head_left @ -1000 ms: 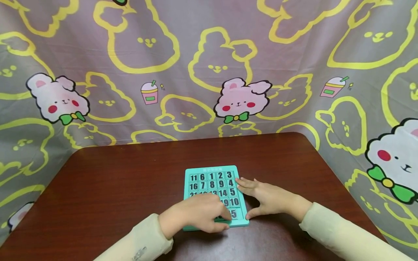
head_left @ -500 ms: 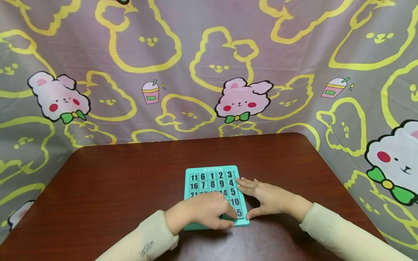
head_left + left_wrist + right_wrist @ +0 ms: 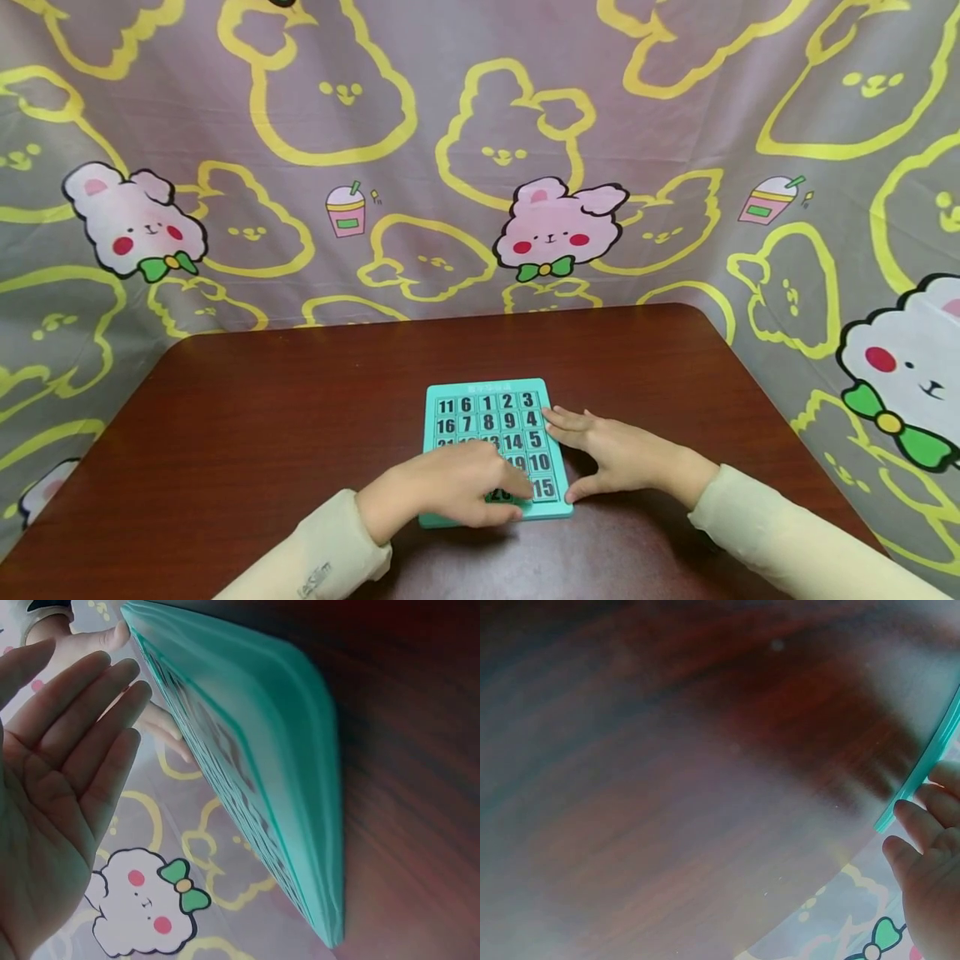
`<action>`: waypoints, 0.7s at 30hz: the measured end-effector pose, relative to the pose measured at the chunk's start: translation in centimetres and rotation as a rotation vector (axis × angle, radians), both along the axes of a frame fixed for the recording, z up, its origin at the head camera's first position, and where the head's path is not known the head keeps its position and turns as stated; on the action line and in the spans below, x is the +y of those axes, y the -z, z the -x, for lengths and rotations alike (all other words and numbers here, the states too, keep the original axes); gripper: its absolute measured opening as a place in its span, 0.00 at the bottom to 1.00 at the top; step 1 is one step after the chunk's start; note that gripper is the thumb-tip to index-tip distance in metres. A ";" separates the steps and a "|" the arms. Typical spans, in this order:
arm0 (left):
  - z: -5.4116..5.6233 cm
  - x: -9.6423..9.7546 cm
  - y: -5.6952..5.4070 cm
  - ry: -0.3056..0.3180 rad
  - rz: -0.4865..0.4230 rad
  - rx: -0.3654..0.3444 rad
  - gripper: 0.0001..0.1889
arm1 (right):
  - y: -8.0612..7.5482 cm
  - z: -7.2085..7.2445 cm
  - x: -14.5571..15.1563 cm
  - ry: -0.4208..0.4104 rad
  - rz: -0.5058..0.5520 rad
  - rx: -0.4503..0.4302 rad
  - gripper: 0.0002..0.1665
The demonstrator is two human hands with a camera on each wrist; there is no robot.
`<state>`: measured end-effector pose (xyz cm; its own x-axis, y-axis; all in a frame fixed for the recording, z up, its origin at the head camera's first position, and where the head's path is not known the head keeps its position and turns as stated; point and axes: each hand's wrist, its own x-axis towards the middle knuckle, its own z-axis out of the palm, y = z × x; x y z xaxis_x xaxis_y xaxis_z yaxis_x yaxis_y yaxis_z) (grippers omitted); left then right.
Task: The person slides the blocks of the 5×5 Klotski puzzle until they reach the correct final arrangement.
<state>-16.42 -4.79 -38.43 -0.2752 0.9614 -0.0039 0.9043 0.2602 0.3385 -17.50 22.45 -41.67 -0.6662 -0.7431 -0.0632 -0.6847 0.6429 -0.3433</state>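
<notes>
A turquoise sliding number puzzle [image 3: 553,443] lies flat on the table, its numbered tiles facing up. Over its lower left part is my left hand [image 3: 453,483], index finger reaching down to the bottom row between the 20 tile [image 3: 499,494] and the 15 tile [image 3: 543,488]. This hand covers several tiles. In the left wrist view its fingers [image 3: 97,742] are nearly straight beside the puzzle's thick rim [image 3: 300,742]. My right hand [image 3: 626,458] rests along the puzzle's right edge, fingers spread, fingertips at the upper side and thumb near the lower corner.
The brown wooden table [image 3: 285,417] extends around the puzzle on all sides. A curtain [image 3: 420,108] printed with bunnies and yellow outlines stands behind and at both sides of the table.
The 15 tile slid right into the bottom right corner under my left index finger. Since then that hand has drawn back left, off the tile. My right hand has stayed put.
</notes>
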 end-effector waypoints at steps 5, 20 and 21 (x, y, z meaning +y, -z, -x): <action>-0.3 -1.6 -0.2 -0.030 -0.012 -0.004 0.13 | 0.0 0.1 0.0 0.003 -0.007 -0.002 0.59; -0.9 -3.1 0.3 -0.090 0.005 -0.023 0.13 | 0.1 0.0 0.0 0.011 -0.021 -0.008 0.60; -0.9 -3.0 0.3 -0.083 0.000 -0.019 0.13 | 0.1 0.0 0.0 0.012 -0.021 -0.008 0.60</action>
